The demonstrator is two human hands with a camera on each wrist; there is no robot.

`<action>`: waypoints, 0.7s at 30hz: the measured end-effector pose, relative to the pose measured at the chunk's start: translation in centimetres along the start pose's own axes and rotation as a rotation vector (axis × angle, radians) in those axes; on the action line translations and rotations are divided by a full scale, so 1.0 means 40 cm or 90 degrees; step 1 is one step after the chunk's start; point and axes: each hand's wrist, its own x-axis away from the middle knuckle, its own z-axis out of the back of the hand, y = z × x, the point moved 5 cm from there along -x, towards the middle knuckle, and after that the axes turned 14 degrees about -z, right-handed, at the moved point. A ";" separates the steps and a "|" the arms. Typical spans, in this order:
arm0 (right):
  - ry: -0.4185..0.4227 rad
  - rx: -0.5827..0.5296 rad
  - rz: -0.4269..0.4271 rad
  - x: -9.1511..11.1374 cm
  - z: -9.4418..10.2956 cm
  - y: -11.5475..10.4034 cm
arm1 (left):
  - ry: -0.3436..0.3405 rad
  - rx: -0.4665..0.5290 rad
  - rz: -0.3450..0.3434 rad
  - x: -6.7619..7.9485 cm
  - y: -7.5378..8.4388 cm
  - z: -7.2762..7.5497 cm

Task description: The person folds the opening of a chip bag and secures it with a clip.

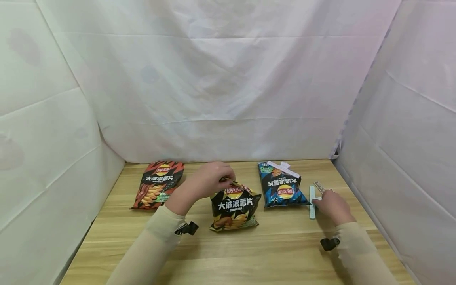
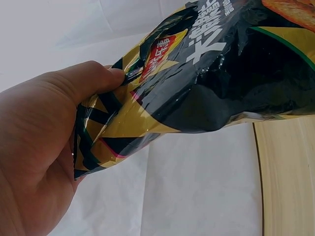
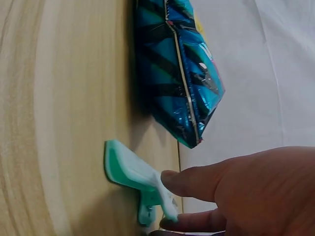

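Observation:
My left hand pinches the top edge of a black-and-gold chip bag, which stands upright with its bottom at the table. In the left wrist view, the thumb presses on the crumpled top of that bag. Off to the right, my right hand is at a mint-green bag clip. Its thumb and a finger lie on either side of the clip's handle in the right wrist view. A blue chip bag lies just left of that clip, with a white bag clip across its far end.
A red chip bag lies at the back left of the wooden table. Another, greyish clip lies just beyond my right hand. White cloth hangs behind the table and along both sides.

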 end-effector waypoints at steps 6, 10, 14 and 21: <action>0.008 -0.027 -0.014 -0.007 -0.004 0.007 | 0.005 0.001 -0.001 -0.001 0.001 -0.001; 0.019 -0.059 -0.023 -0.007 0.001 0.007 | 0.007 -0.001 0.001 -0.001 0.001 -0.001; 0.020 -0.082 -0.027 -0.006 0.003 0.008 | 0.010 0.000 -0.001 0.000 0.002 -0.001; 0.026 -0.112 -0.021 -0.006 0.010 0.010 | 0.009 0.001 -0.003 0.000 0.001 0.000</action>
